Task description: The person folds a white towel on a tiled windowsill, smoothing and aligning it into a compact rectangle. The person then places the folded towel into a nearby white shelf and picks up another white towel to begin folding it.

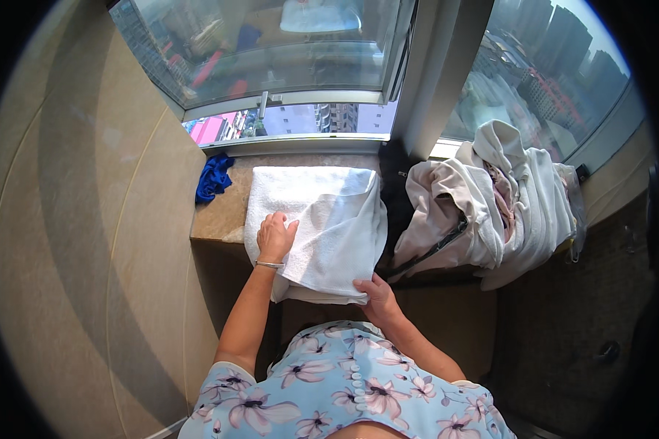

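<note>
A white towel (329,212), folded into a thick rectangle, lies on the stone sill and hangs a little over its front edge. My left hand (275,235) rests palm down on the towel's left part, fingers loosely bent and apart, with a bracelet at the wrist. At the near right corner, my right hand (375,294) pinches the towel's edge, thumb on top and the fingers underneath, mostly hidden. A loose fold runs across the towel's upper right side.
A crumpled blue cloth (214,178) lies at the sill's left end. To the right sits a heap of pale clothes (483,205), with a black garment (397,190) between it and the towel. Behind stands a tilted-open window (285,99); a tiled wall (88,219) rises at left.
</note>
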A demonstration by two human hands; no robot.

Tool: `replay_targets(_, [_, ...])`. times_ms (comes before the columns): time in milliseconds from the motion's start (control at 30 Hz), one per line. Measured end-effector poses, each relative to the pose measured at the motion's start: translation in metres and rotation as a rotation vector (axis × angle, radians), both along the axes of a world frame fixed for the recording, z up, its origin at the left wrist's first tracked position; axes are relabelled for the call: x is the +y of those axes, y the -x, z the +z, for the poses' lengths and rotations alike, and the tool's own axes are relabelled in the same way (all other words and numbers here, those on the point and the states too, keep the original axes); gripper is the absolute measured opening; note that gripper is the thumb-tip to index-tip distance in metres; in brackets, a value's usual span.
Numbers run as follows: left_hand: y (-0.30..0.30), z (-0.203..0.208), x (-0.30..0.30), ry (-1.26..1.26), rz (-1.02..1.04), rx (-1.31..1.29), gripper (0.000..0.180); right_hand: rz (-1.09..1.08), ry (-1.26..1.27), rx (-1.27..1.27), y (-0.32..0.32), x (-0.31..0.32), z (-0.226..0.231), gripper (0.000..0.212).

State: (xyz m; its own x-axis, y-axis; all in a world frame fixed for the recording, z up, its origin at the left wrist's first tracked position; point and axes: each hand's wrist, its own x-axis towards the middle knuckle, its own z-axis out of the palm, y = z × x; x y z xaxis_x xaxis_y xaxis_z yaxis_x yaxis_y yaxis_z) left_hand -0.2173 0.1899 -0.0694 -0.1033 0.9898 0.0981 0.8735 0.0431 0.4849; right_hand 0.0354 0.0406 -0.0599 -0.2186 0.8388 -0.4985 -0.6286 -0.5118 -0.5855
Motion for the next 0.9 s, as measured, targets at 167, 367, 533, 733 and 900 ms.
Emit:
replay_targets(167, [0.026,0.004,-0.001,0.313,-0.023,-0.153,0.041,0.004,0.010,-0.025,-0.001,-0.001,-0.009,0.051])
replay_targets(367, [0.012,0.011,-0.023,0.147,-0.248,-0.535,0.025,0.034,0.016,-0.043,0.003,0.005,-0.007,0.049])
replay_targets(533, [-0.029,0.064,-0.082,-0.017,-0.724,-0.589,0.020,0.050,0.025,0.008,0.003,0.011,0.005,0.050])
replay_targets(733, [-0.057,0.043,-0.101,0.193,-0.259,-0.892,0.022,0.069,0.011,0.034,0.005,0.011,-0.011,0.053])
replay_targets(900, [-0.049,0.023,-0.080,0.273,-0.294,-0.664,0.037,0.088,-0.015,0.048,0.007,0.014,-0.007,0.055])
